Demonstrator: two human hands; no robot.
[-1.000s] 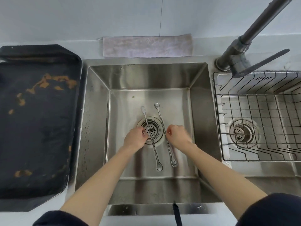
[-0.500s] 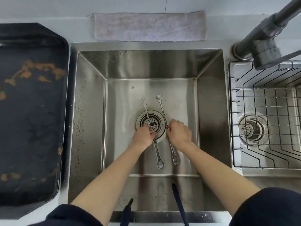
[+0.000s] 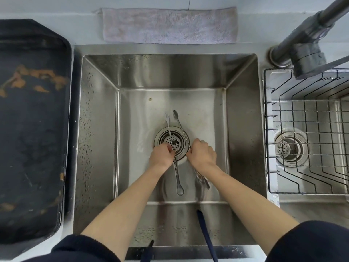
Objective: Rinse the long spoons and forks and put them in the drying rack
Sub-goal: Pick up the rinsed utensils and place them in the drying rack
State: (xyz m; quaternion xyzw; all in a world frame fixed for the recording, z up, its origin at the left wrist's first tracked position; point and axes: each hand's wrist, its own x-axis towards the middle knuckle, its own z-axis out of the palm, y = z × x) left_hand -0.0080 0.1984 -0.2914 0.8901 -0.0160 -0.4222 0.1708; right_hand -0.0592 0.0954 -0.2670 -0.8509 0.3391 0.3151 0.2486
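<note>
The scene is evenly and fairly brightly lit, with soft, diffuse light and no hard-edged shadows. The brushed stainless-steel sink basin (image 3: 243, 129) shows broad, smeared highlights on its back wall and floor, while its right wall falls into darker shade. Faint dark reflections of the forearms run down the front wall of the basin. The wide-angle lens bends straight lines near the edges: the black rectangular baking tray (image 3: 34, 148) on the left bows outward, and the dark grey metal faucet (image 3: 306, 40) at upper right leans sharply. The centre is reasonably sharp, though fine detail is softened by compression. The thin twisted-metal utensil (image 3: 203, 179) beneath the right forearm is smeared with blur.
</note>
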